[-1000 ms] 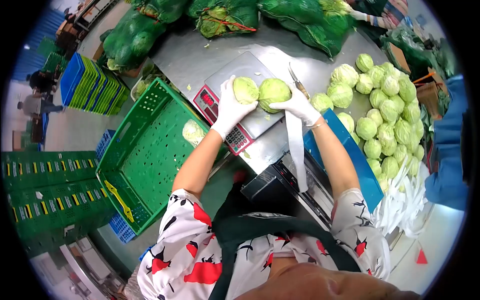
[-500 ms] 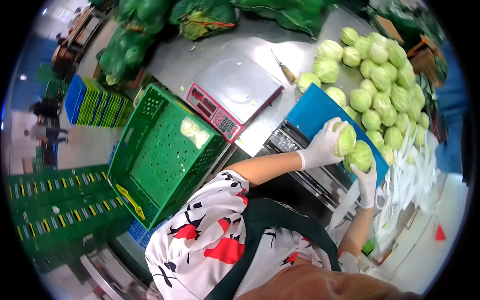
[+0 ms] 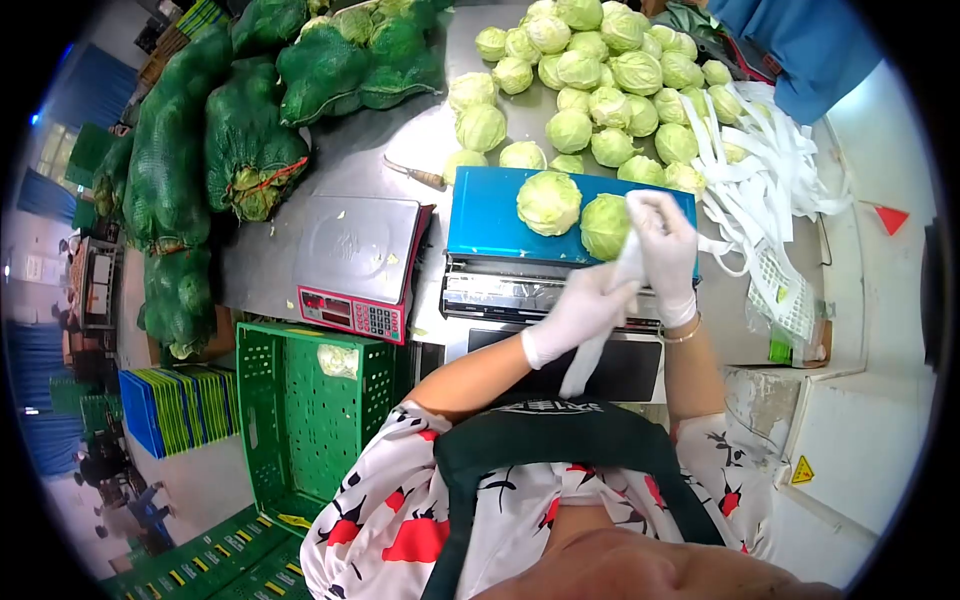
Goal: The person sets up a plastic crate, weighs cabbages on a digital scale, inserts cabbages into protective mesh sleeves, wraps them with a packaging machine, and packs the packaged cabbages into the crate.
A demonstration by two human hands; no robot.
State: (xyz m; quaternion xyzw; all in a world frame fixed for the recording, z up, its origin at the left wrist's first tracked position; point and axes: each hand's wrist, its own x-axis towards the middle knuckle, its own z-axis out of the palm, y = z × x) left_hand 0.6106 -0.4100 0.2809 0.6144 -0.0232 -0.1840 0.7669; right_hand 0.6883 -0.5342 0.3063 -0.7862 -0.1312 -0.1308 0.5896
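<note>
Two-handed, grips a white strip (image 3: 588, 362) over the near edge of a blue board (image 3: 480, 225): pinches it in the closed fingers of the left hand (image 3: 583, 308), letting one end hang below, and holds its upper part in the curled fingers of the right hand (image 3: 668, 250), just beside one of two cabbages (image 3: 549, 203) lying on the board. Beyond, piled green heads (image 3: 610, 112); to the left, a scale (image 3: 357, 238).

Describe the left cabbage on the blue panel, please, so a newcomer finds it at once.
At the metal table, right of the red-edged scale, is a blue panel. Of the pair resting on it, choose the left cabbage. It is paler than the greener cabbage at its right, and the white strip does not cross it.
</note>
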